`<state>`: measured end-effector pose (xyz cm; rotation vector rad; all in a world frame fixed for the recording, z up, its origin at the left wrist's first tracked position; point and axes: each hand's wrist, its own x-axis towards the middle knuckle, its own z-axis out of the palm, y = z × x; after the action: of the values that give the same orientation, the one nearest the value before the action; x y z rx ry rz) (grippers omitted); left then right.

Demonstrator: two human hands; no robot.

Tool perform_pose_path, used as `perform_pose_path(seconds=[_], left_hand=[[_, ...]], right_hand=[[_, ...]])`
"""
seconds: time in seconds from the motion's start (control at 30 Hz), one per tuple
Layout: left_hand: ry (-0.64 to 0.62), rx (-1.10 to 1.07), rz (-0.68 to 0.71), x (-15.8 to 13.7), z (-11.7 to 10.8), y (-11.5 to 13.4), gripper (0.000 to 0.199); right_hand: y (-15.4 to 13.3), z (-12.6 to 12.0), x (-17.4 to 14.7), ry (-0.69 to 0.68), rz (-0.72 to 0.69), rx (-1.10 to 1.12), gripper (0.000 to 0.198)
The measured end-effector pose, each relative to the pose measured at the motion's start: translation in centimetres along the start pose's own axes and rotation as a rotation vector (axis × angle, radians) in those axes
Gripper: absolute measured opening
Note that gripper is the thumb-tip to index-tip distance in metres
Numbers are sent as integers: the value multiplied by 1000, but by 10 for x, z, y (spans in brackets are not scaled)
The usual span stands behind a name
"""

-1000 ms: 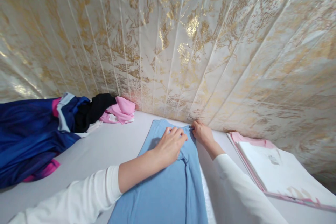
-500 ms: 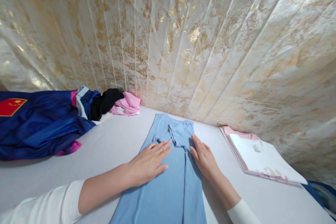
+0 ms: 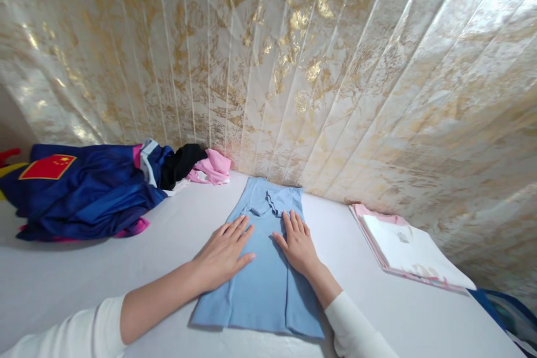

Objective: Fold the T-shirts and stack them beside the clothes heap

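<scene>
The light blue garment (image 3: 268,268) lies folded lengthwise on the white table (image 3: 104,268), its top against the gold wall. The 2 hands, left hand (image 3: 224,251) and right hand (image 3: 298,243), press flat and open on it, smoothing; a crosswise fold likely comes next, needing its near hem gripped.

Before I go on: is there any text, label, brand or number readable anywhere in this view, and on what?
No readable words or numbers.
Red flag patch with yellow stars on the dark blue garment: a sign only, no lettering.
Small grey print on the folded white shirt: too small and blurred to read.
Light blue garment under the left hand and right hand: no print visible.
</scene>
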<state>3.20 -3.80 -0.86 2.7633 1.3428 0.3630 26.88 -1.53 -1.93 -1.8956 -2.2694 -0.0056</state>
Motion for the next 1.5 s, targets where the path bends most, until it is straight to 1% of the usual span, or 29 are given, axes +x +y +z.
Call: perform_pose_path(seconds=[0.1, 0.2, 0.3, 0.4, 0.5, 0.57, 0.67, 0.73, 0.77, 0.8, 0.87, 0.93, 1.03, 1.13, 1.23, 1.3, 1.37, 1.43, 1.5], left_hand=[[-35, -9, 39, 5, -7, -13, 56], [-37, -13, 33, 4, -9, -16, 57], [15, -31, 48, 0, -9, -8, 54], [64, -90, 101, -8, -13, 8, 49], [40, -188, 222, -14, -24, 29, 48], [4, -229, 342, -14, -32, 44, 39], [-21, -189, 518, -8, -36, 64, 18], [-2, -118, 615, -2, -33, 74, 7], [13, -79, 654, 0, -30, 77, 3], [31, -41, 684, 2, -27, 80, 5], [67, 15, 710, 6, -22, 83, 8], [83, 12, 700, 8, -17, 83, 10], [80, -113, 646, 7, -15, 84, 10], [83, -260, 593, 5, -14, 84, 9], [86, -323, 583, 4, -11, 83, 9], [82, -322, 599, 4, -7, 82, 9], [75, -303, 621, 4, -3, 81, 8], [69, -292, 633, 4, -1, 82, 7], [63, -295, 633, 4, -1, 83, 8]], right_hand=[[10, -5, 13, -11, -86, 36, 66], [14, -6, 8, -3, -111, 51, 64], [9, -4, -19, 40, -128, 125, 66], [-1, -9, -61, 66, -221, 266, 60], [-6, -28, -101, 38, -263, 379, 48], [-6, -44, -119, -20, -267, 447, 35], [1, -60, -133, -105, -304, 555, 19], [6, -63, -137, -110, -323, 614, 17], [9, -62, -138, -103, -325, 634, 17], [10, -61, -139, -98, -323, 645, 17], [11, -57, -141, -93, -315, 635, 18], [8, -52, -142, -78, -311, 586, 21], [1, -42, -144, 10, -293, 461, 31], [-1, -31, -149, 129, -247, 341, 33], [3, -24, -157, 195, -189, 285, 43], [7, -23, -162, 211, -153, 255, 46], [11, -24, -166, 212, -144, 212, 41], [15, -26, -168, 199, -170, 161, 38], [18, -28, -168, 174, -241, 110, 36]])
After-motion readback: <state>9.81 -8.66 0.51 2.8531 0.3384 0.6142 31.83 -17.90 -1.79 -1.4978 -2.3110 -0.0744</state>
